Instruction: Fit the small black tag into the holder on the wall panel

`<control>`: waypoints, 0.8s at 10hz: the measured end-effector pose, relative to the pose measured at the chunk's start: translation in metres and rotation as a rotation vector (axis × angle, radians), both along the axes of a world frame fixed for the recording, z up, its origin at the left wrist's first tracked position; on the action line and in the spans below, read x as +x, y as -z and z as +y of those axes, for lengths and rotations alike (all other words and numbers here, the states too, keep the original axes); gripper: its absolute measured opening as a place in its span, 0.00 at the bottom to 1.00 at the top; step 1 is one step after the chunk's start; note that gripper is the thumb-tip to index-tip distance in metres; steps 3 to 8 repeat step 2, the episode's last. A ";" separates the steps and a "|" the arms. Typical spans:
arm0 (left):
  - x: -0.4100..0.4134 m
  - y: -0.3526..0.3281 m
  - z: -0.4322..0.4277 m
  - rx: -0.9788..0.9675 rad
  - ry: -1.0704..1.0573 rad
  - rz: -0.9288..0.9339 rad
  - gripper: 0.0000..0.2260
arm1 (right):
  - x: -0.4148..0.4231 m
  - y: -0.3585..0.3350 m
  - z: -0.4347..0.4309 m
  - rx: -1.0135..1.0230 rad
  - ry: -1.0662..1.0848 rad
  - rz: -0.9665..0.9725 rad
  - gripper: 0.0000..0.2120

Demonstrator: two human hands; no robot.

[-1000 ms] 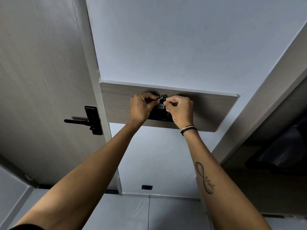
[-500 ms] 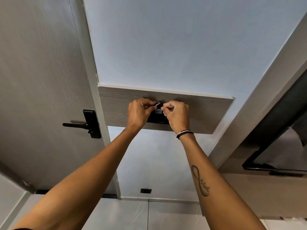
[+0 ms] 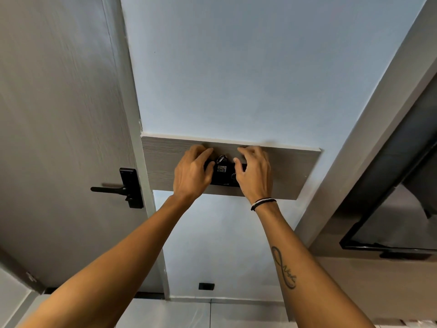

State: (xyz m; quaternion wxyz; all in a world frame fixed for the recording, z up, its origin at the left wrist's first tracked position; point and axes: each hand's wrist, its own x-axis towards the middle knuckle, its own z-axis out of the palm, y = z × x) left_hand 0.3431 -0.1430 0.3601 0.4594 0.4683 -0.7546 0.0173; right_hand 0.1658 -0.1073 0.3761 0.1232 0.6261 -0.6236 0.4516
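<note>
A wood-grain wall panel [image 3: 295,171] runs across the pale wall. A black holder [image 3: 224,180] is fixed at its middle. The small black tag [image 3: 221,168], with a white label on its face, stands in the holder, and a small ring [image 3: 222,159] sticks up above it. My left hand [image 3: 191,174] rests on the panel just left of the tag, its thumb against the holder's left end. My right hand [image 3: 255,176] is just right of the tag, fingers curled over the holder's right end. Neither hand pinches the tag.
A grey door with a black lever handle [image 3: 111,189] stands at the left. A dark framed screen [image 3: 390,221] hangs on the right wall. A black socket [image 3: 206,285] sits low on the wall near the floor.
Both hands had been pinching the tag together at the holder. They have now let go and spread apart to either side, leaving the tag standing in the holder.
</note>
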 end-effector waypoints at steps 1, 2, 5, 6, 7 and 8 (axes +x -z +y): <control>0.003 -0.005 0.000 -0.077 -0.017 -0.054 0.18 | -0.005 -0.003 0.003 -0.010 0.032 0.085 0.22; 0.005 -0.005 -0.002 -0.128 -0.054 -0.154 0.24 | -0.006 0.000 0.002 0.071 0.065 0.214 0.31; 0.005 -0.005 -0.002 -0.128 -0.054 -0.154 0.24 | -0.006 0.000 0.002 0.071 0.065 0.214 0.31; 0.005 -0.005 -0.002 -0.128 -0.054 -0.154 0.24 | -0.006 0.000 0.002 0.071 0.065 0.214 0.31; 0.005 -0.005 -0.002 -0.128 -0.054 -0.154 0.24 | -0.006 0.000 0.002 0.071 0.065 0.214 0.31; 0.005 -0.005 -0.002 -0.128 -0.054 -0.154 0.24 | -0.006 0.000 0.002 0.071 0.065 0.214 0.31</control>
